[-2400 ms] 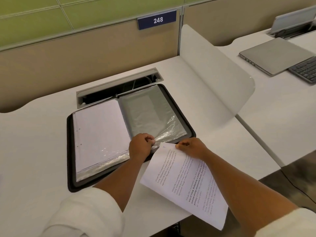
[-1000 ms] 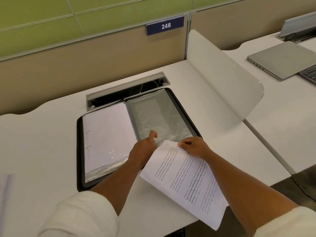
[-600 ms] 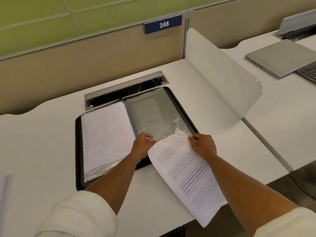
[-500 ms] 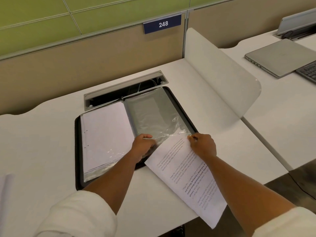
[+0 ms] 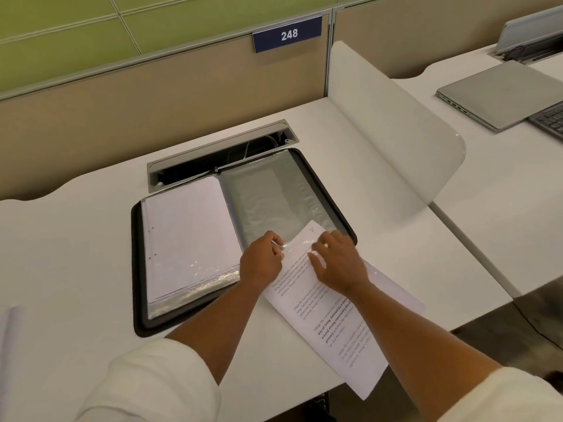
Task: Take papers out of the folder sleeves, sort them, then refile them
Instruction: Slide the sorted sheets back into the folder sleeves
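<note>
A black folder [image 5: 137, 269] lies open on the white desk. Its left side holds sleeves filled with white pages [image 5: 185, 233]. On its right side lies a clear sleeve [image 5: 271, 196] with nothing in its upper part. A printed sheet [image 5: 338, 324] has its top end inside the near opening of that sleeve; most of it hangs out over the desk edge. My left hand [image 5: 262, 261] pinches the sleeve's near edge. My right hand [image 5: 338, 263] lies on the sheet's top part with fingers spread and pressing.
An open cable tray [image 5: 219, 153] sits just behind the folder. A white divider panel [image 5: 387, 123] stands on the right. Beyond it are a closed laptop [image 5: 499, 92] and a keyboard [image 5: 551, 120]. More paper [image 5: 7, 336] shows at the left edge.
The sheet's top end has slid up into the sleeve's opening. My right hand went from pinching its corner to pressing flat on it. My left hand keeps hold of the sleeve edge.
</note>
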`<state>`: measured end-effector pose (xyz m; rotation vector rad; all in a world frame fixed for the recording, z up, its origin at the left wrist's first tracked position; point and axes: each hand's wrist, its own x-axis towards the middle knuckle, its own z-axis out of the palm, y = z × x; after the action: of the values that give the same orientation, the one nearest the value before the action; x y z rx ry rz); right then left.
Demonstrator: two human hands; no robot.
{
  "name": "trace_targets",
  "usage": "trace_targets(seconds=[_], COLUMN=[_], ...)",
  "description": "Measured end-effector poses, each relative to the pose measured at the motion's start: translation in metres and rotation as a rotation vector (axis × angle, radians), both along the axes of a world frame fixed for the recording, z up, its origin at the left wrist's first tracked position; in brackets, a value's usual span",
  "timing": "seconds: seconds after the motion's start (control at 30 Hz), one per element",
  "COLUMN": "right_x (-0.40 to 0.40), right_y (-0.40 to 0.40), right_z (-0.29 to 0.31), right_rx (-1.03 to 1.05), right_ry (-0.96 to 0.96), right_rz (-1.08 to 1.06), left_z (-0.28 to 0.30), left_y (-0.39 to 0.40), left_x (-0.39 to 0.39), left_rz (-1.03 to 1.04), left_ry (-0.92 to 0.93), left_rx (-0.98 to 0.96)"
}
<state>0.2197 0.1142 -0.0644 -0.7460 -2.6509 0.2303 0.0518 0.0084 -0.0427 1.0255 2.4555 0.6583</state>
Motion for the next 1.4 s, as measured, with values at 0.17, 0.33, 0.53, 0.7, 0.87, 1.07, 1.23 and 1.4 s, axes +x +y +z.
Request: trace_targets(seconds=[0.17,0.33,0.53,0.7,0.87,1.07,1.23,1.4], right_x=[-0.01,-0.014,-0.03,-0.039,-0.045,-0.057,-0.071,-0.077], right_y=[-0.018,-0.023,-0.025,-0.031,-0.037,-0.038,-0.037,-0.029], right_z=[-0.01,-0.019,-0.009,-0.009,-0.009,-0.009,-0.008,-0.013], right_rx=[-0.063,-0.16,-0.188,-0.172,-0.125,-0.183,-0.232,-0.191], right_ry=[-0.105,-0.373,-0.504,-0.547,-0.564,-0.554,-0.541,-0.518], right_rz=[0.393,0.341,0.167,0.113,0.114,0.065,0.016,0.193], left_z=[0.0,0.001,-0.001,-0.001,-0.004,-0.001,-0.004,-0.006], left_y=[-0.005,-0.018,-0.037,-0.043,-0.046,-0.042,-0.046,-0.054], left_x=[0.003,0.004,-0.002,-0.004,-0.007,-0.013,-0.014,-0.019], left_rz=[-0.04,-0.078,-0.091,-0.055,-0.042,-0.025,-0.118,-0.232], left_ry=[0.082,0.121,0.204,0.264,0.393,0.404,0.37,0.348], left_rx=[0.049,0.189,0.132,0.236,0.226,0.26,0.259,0.263])
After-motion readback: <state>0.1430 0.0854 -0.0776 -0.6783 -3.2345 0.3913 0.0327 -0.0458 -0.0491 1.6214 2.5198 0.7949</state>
